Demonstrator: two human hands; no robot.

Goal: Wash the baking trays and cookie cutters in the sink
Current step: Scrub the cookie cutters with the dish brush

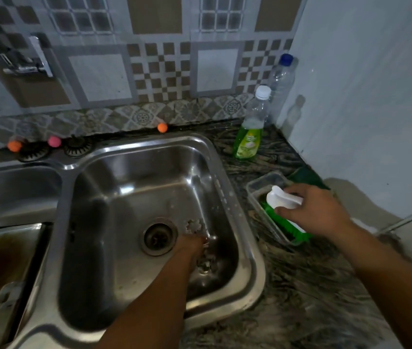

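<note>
My left hand [192, 245] is down in the right sink basin [129, 187], beside the drain [159, 236], its fingers among several small metal cookie cutters [203, 263]; the hold is blurred. A flower-shaped cutter [193, 225] lies just beyond the fingertips. My right hand [310, 210] grips the white handle of a green scrub brush [284, 217] that sits in a clear plastic container [262, 187] on the counter right of the sink. A stained baking tray [3, 268] lies in the left basin.
A green dish soap bottle [250, 129] and a clear bottle with a blue cap [281, 79] stand in the back right corner by the wall. Orange and pink balls [54, 141] and two sink strainers [78, 146] sit along the back ledge. A green sponge [305, 176] lies behind the container.
</note>
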